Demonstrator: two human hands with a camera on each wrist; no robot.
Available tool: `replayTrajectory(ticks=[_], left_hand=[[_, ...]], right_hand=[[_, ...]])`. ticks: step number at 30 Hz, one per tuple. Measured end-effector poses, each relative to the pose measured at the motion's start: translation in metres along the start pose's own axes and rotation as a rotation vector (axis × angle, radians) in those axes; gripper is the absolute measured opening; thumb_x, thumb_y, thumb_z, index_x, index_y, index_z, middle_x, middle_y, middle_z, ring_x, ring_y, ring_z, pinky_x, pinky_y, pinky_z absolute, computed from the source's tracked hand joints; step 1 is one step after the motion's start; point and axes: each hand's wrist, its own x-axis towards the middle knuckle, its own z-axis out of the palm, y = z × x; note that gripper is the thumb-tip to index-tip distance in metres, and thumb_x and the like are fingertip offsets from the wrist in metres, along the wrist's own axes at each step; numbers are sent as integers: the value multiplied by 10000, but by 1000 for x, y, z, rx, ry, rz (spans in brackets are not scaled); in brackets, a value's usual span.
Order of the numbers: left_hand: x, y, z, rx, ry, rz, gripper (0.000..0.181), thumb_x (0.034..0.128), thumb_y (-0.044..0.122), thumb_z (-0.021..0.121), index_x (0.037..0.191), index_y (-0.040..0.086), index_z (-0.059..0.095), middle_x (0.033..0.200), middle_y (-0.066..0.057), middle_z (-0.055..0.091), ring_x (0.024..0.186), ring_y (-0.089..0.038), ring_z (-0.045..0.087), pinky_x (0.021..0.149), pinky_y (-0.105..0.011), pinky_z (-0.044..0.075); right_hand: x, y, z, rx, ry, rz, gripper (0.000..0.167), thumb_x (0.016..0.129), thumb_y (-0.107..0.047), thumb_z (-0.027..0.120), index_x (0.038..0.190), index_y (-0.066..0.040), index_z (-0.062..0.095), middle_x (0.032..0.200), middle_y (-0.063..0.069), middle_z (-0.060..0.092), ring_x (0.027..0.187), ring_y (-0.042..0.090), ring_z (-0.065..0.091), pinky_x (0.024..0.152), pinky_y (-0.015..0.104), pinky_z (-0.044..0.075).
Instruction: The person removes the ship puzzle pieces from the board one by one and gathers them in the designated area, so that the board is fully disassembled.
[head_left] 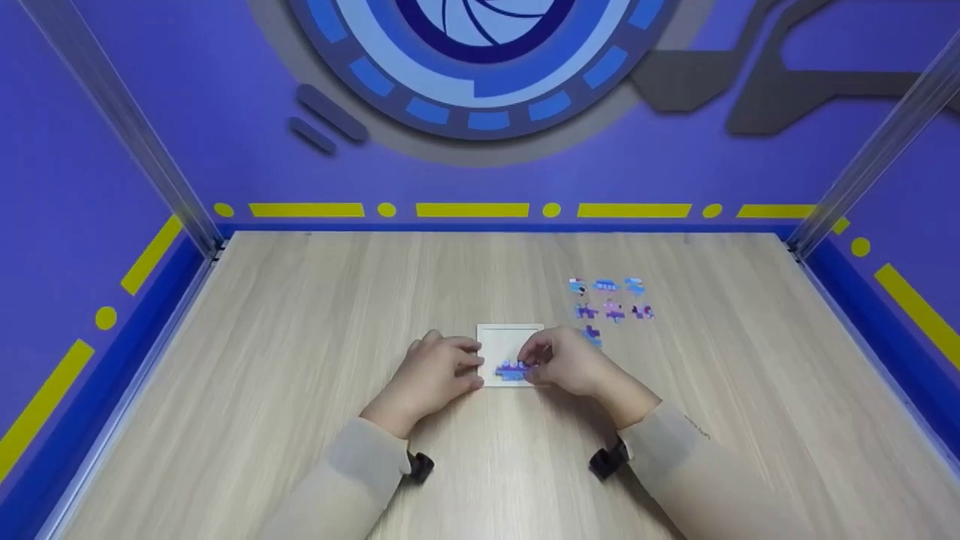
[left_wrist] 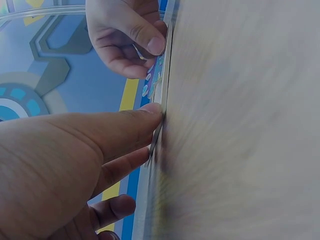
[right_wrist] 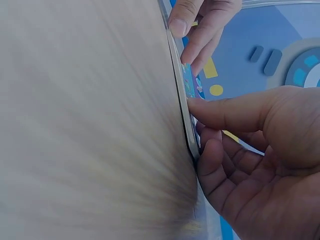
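Note:
A shallow white square puzzle tray [head_left: 499,341] lies flat on the table. Joined purple and blue jigsaw pieces [head_left: 511,370] sit in its lower part, towards the near edge. My left hand [head_left: 439,371] touches the tray's left side, its thumb and fingers spread along the edge and fairly straight. Over the lower right corner, my right hand [head_left: 570,362] has its fingers curled and pinches a jigsaw piece at the right end of the joined ones. The fingers mostly hide that piece. In the right wrist view the right thumb [right_wrist: 225,112] rests at the tray's rim.
Several loose jigsaw pieces [head_left: 613,309] lie in rough rows beyond the right hand; the closest one [head_left: 592,335] is just past its knuckles. A wood-grain table [head_left: 300,300] reaches back to a blue patterned wall [head_left: 465,180], with metal posts at both back corners.

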Motion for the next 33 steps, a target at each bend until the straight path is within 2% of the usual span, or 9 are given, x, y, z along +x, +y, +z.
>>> replayTrajectory(ticks=[11, 19, 24, 29, 33], left_hand=[[0, 0, 0, -1, -4, 5, 322, 1031, 272, 836, 1312, 115, 855, 1547, -37, 737, 1332, -341, 618, 1127, -551, 453], [1, -1, 0, 14, -6, 18, 309, 1032, 258, 831, 1303, 109, 859, 1530, -51, 747, 1296, -346, 621, 1107, -552, 460], [2, -1, 0, 17, -8, 10, 316, 1028, 261, 839, 1304, 111, 858, 1533, -42, 744, 1295, -328, 620, 1102, -541, 457], [1, -2, 0, 14, 1, 19, 309, 1022, 261, 842, 1292, 111, 863, 1518, -42, 754, 1279, -328, 626, 1089, -543, 461], [-1, -3, 1, 8, 6, 18, 307, 1025, 266, 839, 1295, 121, 864, 1521, -39, 753, 1276, -328, 626, 1085, -539, 458]], right_hand=[[0, 2, 1, 9, 12, 6, 149, 908, -2, 837, 1026, -91, 853, 958, 35, 772, 858, 157, 630, 727, 288, 532], [1, 2, 0, -26, 21, -43, 154, 876, -17, 853, 1026, -53, 857, 934, 37, 797, 837, 108, 657, 725, 233, 532], [2, 2, -2, 16, 6, -35, 165, 894, -44, 846, 1058, -53, 858, 943, 26, 796, 827, 111, 655, 692, 220, 530], [1, 0, -12, 76, 5, -25, 167, 923, -55, 829, 1087, -35, 855, 973, 55, 791, 852, 144, 647, 695, 228, 543], [-2, -1, -27, 59, 54, -23, 158, 949, -58, 805, 1093, -72, 868, 1019, 71, 796, 883, 174, 639, 744, 250, 548]])
